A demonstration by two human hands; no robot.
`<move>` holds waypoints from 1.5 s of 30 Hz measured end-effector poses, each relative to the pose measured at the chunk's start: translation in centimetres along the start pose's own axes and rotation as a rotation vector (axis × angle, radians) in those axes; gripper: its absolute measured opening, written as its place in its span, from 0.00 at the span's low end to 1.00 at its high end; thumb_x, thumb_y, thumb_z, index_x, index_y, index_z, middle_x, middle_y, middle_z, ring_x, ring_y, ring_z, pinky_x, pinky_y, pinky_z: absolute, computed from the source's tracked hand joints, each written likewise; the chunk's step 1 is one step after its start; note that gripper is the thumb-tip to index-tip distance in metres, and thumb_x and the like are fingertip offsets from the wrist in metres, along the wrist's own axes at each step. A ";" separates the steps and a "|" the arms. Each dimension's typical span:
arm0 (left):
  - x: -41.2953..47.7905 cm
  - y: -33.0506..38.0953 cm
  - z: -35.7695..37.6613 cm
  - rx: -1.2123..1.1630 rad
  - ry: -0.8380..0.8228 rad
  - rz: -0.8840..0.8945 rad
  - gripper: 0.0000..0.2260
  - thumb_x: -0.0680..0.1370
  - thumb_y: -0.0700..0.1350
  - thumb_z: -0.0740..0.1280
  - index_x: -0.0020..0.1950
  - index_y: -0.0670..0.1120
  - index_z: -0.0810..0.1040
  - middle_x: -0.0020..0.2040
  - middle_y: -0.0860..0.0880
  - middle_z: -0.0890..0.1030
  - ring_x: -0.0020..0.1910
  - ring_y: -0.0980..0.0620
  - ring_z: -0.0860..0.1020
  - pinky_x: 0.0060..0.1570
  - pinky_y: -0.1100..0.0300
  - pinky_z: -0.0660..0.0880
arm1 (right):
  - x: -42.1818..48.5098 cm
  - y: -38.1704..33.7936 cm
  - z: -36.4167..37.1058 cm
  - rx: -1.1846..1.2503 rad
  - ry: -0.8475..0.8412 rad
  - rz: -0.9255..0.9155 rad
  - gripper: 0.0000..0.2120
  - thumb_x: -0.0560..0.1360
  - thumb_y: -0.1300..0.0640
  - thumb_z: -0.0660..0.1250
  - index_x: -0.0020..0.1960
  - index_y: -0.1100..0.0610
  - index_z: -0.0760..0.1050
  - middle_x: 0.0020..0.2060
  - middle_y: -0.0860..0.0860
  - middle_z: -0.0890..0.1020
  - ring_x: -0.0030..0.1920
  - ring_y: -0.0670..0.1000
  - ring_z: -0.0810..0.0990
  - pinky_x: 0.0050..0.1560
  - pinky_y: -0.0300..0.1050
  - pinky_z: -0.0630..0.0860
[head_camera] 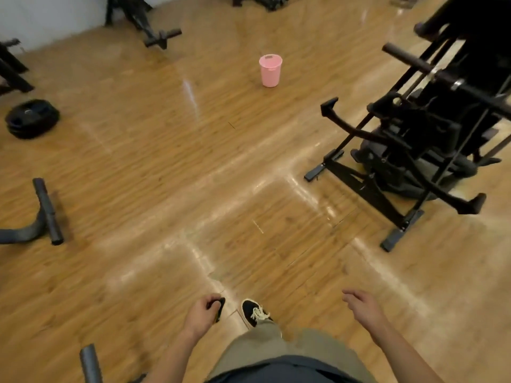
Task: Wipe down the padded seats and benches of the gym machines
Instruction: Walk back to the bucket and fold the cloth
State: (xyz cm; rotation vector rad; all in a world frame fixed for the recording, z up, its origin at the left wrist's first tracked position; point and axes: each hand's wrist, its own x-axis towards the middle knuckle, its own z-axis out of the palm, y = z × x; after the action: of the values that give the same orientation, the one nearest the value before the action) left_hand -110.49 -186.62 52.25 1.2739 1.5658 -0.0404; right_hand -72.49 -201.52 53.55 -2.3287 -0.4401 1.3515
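— Khaki cloth trousers [276, 346] at six o'clock, one black canvas shoe with white laces [254, 313] set ahead of them. Where do I head?

— Read it from the biggest thing down. The glossy wood-plank floor [166, 175] lies open across the middle. From one to four o'clock stands the black steel-framed gym machine [401, 161]. Its padding is probably the dark bulk inside the frame, though blur keeps me from telling seat from weights. It is well apart from both hands, so I judge the step in hand to be the approach.

— Anything in the way?

— A stack of black round weight plates [31, 118] sits at ten o'clock and a pink plastic bucket-shaped bin [270, 70] at twelve, both well off a line to the machine. Mind the machine's flat black foot bar [401, 233] at four o'clock; it juts out low.

— And my hands?

— Your left hand [201, 316], near six o'clock, has its fingers curled round a small dark object [219, 308]; I cannot tell whether that is a cloth. Your right hand [362, 305], at five o'clock, holds nothing, with its fingers loosely bent and slightly apart.

— So how do I do it well?

— Come in over the open floor and step around that foot bar. Make sure you are carrying something fit for wiping. Then steady yourself on the frame with the free hand before you reach for the pad.
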 end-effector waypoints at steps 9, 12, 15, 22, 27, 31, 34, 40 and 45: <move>15.6 21.2 -10.6 0.065 0.024 0.187 0.07 0.83 0.44 0.62 0.56 0.55 0.76 0.43 0.47 0.82 0.41 0.47 0.81 0.37 0.59 0.74 | 11.3 -12.6 -1.9 0.000 0.030 0.133 0.10 0.81 0.57 0.63 0.56 0.59 0.82 0.56 0.55 0.82 0.58 0.56 0.78 0.59 0.48 0.72; 20.8 23.5 -12.6 0.041 0.043 0.150 0.07 0.83 0.44 0.63 0.56 0.55 0.77 0.45 0.48 0.82 0.43 0.48 0.81 0.41 0.56 0.77 | 17.1 -20.6 -2.3 -0.035 0.006 0.114 0.11 0.81 0.55 0.62 0.57 0.57 0.80 0.56 0.54 0.81 0.59 0.57 0.78 0.58 0.47 0.72; 26.0 24.1 -14.1 -0.029 0.098 0.025 0.07 0.82 0.44 0.64 0.57 0.53 0.79 0.52 0.49 0.82 0.46 0.50 0.81 0.44 0.56 0.79 | 23.7 -30.6 -3.0 -0.069 -0.054 0.063 0.08 0.82 0.54 0.60 0.55 0.52 0.77 0.48 0.50 0.82 0.51 0.54 0.80 0.56 0.51 0.76; 31.3 27.1 -17.2 -0.172 0.221 -0.302 0.09 0.81 0.38 0.64 0.56 0.40 0.83 0.37 0.47 0.83 0.34 0.50 0.79 0.31 0.64 0.72 | 36.3 -53.2 -5.3 -0.217 -0.170 -0.193 0.14 0.82 0.54 0.61 0.65 0.55 0.77 0.52 0.50 0.81 0.52 0.52 0.79 0.49 0.46 0.75; 37.4 32.9 -19.9 -0.274 0.225 -0.402 0.08 0.82 0.37 0.63 0.57 0.39 0.81 0.39 0.43 0.81 0.35 0.48 0.78 0.31 0.63 0.71 | 45.1 -66.6 -5.5 -0.218 -0.237 -0.248 0.14 0.81 0.49 0.63 0.65 0.50 0.78 0.61 0.50 0.80 0.62 0.54 0.77 0.65 0.58 0.74; 47.3 38.6 -25.0 -0.252 0.189 -0.375 0.08 0.82 0.39 0.63 0.56 0.40 0.81 0.38 0.43 0.82 0.36 0.47 0.79 0.35 0.58 0.71 | 51.9 -74.5 -4.6 -0.220 -0.255 -0.234 0.15 0.81 0.50 0.62 0.66 0.52 0.77 0.64 0.51 0.78 0.66 0.53 0.75 0.68 0.57 0.71; 55.5 43.8 -30.5 -0.205 0.185 -0.327 0.09 0.83 0.41 0.63 0.58 0.43 0.81 0.42 0.44 0.83 0.39 0.48 0.79 0.35 0.58 0.71 | 56.2 -79.0 -4.2 -0.223 -0.219 -0.193 0.12 0.82 0.51 0.62 0.63 0.50 0.77 0.64 0.50 0.78 0.65 0.53 0.75 0.67 0.57 0.73; 69.9 60.4 -42.3 -0.105 0.139 -0.090 0.09 0.83 0.41 0.62 0.58 0.45 0.80 0.44 0.45 0.82 0.39 0.49 0.80 0.33 0.64 0.74 | 61.8 -88.3 -4.1 -0.107 -0.079 -0.127 0.13 0.82 0.56 0.61 0.64 0.56 0.78 0.61 0.53 0.79 0.58 0.54 0.78 0.46 0.46 0.78; 78.9 72.9 -47.8 -0.072 0.113 0.062 0.09 0.83 0.40 0.62 0.58 0.47 0.80 0.45 0.46 0.82 0.39 0.51 0.79 0.33 0.68 0.72 | 66.9 -94.4 -3.9 -0.049 -0.045 -0.059 0.11 0.81 0.56 0.62 0.61 0.54 0.79 0.59 0.52 0.80 0.59 0.55 0.77 0.61 0.56 0.75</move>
State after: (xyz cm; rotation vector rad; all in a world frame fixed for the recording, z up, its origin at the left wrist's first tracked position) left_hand -79.78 -73.19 56.24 1.2863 1.6082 0.1284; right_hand -43.14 -89.57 52.26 -2.3097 -0.5570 1.3824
